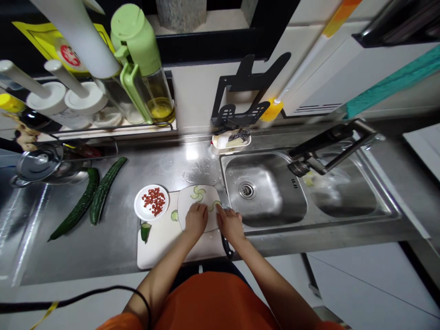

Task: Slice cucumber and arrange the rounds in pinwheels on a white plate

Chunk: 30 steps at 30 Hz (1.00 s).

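Note:
My left hand (196,220) and my right hand (233,227) rest over a white squarish plate (184,204), fingers drawn together. Between their fingertips lies a thin, curved cucumber slice (215,204); my right fingertips pinch at it, while whatever my left fingers hold is hidden. Other cucumber slices (197,193) form a curved pattern near the plate's far side. Beneath the plate is a white cutting board (158,254), with a cucumber chunk (145,232) and a cucumber end piece (175,215) on it. A black knife handle (227,247) shows beside my right hand.
A small white plate (136,205) of red dried berries overlaps the board's far left corner. Two whole cucumbers (106,188) lie further left. On the right are a steel double sink (268,188) and a black faucet (319,146). An oil bottle (151,87) stands on the rack behind.

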Tool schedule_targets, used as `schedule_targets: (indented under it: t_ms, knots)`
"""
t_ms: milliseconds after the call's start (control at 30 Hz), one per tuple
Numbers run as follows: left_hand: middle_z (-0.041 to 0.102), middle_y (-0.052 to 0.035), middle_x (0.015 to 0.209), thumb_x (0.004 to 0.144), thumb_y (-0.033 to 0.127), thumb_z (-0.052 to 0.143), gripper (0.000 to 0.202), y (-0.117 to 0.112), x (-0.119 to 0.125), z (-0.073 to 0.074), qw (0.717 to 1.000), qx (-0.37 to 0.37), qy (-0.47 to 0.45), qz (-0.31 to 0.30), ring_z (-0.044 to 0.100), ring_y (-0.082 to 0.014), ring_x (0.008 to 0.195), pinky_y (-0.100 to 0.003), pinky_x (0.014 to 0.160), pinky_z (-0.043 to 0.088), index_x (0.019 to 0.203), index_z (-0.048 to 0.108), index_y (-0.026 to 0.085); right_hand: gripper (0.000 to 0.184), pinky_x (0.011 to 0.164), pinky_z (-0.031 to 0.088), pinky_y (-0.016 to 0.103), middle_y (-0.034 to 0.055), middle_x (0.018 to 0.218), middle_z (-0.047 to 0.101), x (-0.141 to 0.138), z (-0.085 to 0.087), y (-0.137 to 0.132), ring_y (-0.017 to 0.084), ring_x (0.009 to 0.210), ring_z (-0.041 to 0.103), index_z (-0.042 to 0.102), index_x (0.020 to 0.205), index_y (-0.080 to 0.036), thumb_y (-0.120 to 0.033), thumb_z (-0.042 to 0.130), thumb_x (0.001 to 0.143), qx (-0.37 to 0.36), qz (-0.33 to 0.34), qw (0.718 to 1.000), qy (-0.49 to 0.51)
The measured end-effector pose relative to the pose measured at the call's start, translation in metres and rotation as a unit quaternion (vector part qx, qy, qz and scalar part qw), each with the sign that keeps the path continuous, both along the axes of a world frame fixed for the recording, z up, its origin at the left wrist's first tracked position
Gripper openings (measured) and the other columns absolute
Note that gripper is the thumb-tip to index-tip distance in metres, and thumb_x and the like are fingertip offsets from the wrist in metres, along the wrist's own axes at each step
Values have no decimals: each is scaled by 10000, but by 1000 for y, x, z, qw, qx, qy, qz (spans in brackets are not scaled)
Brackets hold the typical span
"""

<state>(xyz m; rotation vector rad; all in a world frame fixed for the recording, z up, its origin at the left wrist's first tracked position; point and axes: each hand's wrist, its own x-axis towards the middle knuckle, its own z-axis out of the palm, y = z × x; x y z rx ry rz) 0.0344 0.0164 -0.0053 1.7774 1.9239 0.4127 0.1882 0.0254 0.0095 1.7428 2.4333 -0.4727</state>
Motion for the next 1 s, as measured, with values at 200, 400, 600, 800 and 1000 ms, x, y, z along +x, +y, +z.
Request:
schedule_targets:
  t_ms: [200, 400, 600, 800, 1000]
  knots:
    - [637, -81, 956, 886, 197, 453, 233, -24, -31, 15, 996, 60, -55, 44, 583, -184, 912, -291, 842, 466, 993, 659, 176, 376, 749, 272, 311, 59, 907, 687, 1, 4, -1, 200, 961, 552, 498, 1308, -230, -253, 416, 942, -1, -6, 1000, 24]
    - [662, -79, 963, 859, 283, 484, 246, -63, -86, 14, 983, 57, -39, 171, 607, -183, 839, -297, 786, 474, 1001, 658, 183, 353, 759, 279, 316, 63, 910, 687, -3, 5, -5, 210, 957, 558, 544, 1265, -222, -245, 427, 933, 4, 0, 999, 45]
    - [632, -33, 761, 807, 311, 514, 286, -78, -108, 3, 970, 17, -21, 241, 572, -171, 707, -284, 724, 443, 1018, 658, 182, 366, 787, 303, 324, 74, 924, 687, -10, 4, -12, 222, 987, 558, 544, 1274, -225, -239, 424, 930, 1, 25, 998, 50]
    - [594, -15, 688, 783, 321, 519, 235, -71, -102, 0, 970, -14, -14, 241, 542, -168, 661, -269, 664, 406, 933, 651, 198, 353, 832, 317, 341, 77, 946, 683, -20, 4, -24, 226, 1015, 546, 554, 1259, -208, -232, 422, 933, -17, 65, 996, 57]
    - [568, -4, 667, 771, 289, 519, 148, -68, -99, 1, 971, -12, -9, 240, 519, -157, 641, -262, 655, 382, 824, 627, 201, 352, 867, 314, 355, 78, 968, 682, -23, 2, -35, 249, 1068, 523, 553, 1261, -200, -239, 428, 933, -36, 78, 994, 67]
